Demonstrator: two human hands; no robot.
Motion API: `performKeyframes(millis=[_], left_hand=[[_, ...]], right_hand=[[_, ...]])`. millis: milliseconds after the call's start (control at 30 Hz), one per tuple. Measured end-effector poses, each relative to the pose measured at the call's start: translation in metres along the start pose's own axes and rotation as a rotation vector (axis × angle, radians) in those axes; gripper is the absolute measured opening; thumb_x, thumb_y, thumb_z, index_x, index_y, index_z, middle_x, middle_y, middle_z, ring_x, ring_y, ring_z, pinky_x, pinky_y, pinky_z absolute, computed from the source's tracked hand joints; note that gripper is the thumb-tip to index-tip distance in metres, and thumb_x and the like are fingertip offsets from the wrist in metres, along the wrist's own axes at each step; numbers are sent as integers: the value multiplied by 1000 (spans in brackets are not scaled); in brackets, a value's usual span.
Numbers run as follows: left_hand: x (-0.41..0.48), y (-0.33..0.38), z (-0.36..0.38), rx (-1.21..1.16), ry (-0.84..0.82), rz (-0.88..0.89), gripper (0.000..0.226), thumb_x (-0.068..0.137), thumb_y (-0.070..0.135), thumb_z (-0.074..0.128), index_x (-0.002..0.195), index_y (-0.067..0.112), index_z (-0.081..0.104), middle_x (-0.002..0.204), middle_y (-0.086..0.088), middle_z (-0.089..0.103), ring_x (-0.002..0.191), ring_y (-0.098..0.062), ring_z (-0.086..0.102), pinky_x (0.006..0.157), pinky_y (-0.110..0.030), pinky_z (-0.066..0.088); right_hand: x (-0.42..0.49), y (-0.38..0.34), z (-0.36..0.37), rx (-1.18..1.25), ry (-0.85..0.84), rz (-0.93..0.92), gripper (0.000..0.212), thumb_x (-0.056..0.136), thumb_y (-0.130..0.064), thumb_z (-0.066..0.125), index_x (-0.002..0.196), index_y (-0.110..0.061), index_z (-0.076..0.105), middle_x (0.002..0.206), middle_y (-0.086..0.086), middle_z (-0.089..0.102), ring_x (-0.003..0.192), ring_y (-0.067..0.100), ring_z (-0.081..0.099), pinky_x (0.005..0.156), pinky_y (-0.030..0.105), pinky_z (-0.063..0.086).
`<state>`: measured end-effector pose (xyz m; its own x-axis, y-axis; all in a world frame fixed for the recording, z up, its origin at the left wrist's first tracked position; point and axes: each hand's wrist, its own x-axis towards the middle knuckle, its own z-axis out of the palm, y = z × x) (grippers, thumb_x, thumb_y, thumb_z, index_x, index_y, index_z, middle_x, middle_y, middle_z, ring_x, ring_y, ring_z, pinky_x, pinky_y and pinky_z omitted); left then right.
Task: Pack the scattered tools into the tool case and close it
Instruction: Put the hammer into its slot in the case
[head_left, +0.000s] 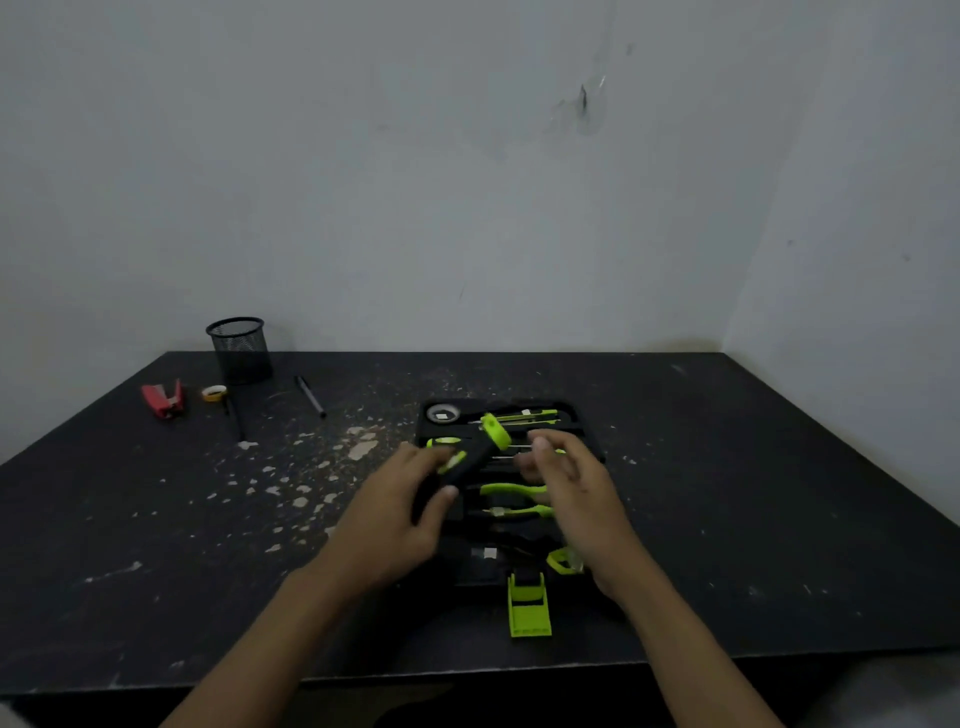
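An open black tool case (582, 415) lies flat in the middle of the dark table, with a green latch (529, 608) at its near edge. My left hand (395, 519) grips a black tool with a lime-green head (494, 431), held tilted above the case. My right hand (576, 488) hovers over the right side of the case, fingers loosely curled, nothing clearly held. In the case lie green-handled pliers (511, 489), a green utility knife (524, 414) at the far edge and a tape roll (442, 413) in the far left corner. Other slots are hidden under my hands.
At the far left of the table stand a black mesh pen cup (240, 349), a red stapler (163, 399), a small yellow tape roll (214, 393) and a black pen (310, 396). White paint flecks (358, 448) mark the tabletop. Walls close the back and right.
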<state>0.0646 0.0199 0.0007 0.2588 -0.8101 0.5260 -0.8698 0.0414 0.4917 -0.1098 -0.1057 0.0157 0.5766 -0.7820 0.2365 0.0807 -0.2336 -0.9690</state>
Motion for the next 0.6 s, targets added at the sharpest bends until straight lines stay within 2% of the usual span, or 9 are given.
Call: performKeyframes(millis=[100, 233, 300, 367, 467, 600], left_hand=[[3, 0, 16, 122, -181, 85, 46, 92, 44, 46, 133, 24, 50, 110, 5, 53, 100, -16, 57, 88, -38, 48], [1, 5, 31, 240, -271, 158, 47, 94, 43, 42, 137, 25, 47, 108, 3, 52, 93, -18, 54, 81, -39, 47], [-1, 5, 35, 284, -271, 175, 47, 95, 43, 40, 138, 26, 47, 107, 3, 52, 92, -17, 53, 78, -36, 45], [-6, 2, 36, 271, -255, 151, 47, 95, 45, 38, 140, 29, 46, 108, 6, 51, 94, -15, 51, 78, -33, 41], [-16, -3, 35, 216, -211, 69, 47, 95, 53, 40, 140, 38, 44, 111, 12, 50, 101, -8, 50, 85, -32, 40], [-26, -6, 28, 144, -105, -66, 53, 87, 65, 48, 133, 38, 51, 113, 18, 51, 104, -2, 49, 94, -35, 38]], right_hand=[[-4, 2, -12, -21, -41, 46, 23, 95, -35, 58, 117, -30, 62, 105, -5, 72, 97, 3, 67, 88, 33, 57], [-12, 16, -18, -140, -115, 64, 31, 90, -33, 67, 120, -40, 60, 116, -11, 64, 97, -2, 64, 77, 19, 52], [-10, 21, -21, -221, -144, 59, 31, 89, -33, 70, 116, -44, 61, 115, -14, 63, 97, 2, 64, 78, 21, 52], [-8, 25, -21, -315, -184, 46, 26, 87, -36, 72, 109, -46, 64, 114, -16, 60, 95, 7, 63, 84, 28, 54], [-9, 30, -18, -399, -200, 7, 18, 85, -36, 73, 101, -42, 68, 113, -20, 57, 89, 2, 58, 87, 30, 51], [-9, 29, -19, -429, -230, 8, 16, 87, -34, 71, 101, -41, 66, 117, -20, 55, 103, 2, 57, 91, 27, 50]])
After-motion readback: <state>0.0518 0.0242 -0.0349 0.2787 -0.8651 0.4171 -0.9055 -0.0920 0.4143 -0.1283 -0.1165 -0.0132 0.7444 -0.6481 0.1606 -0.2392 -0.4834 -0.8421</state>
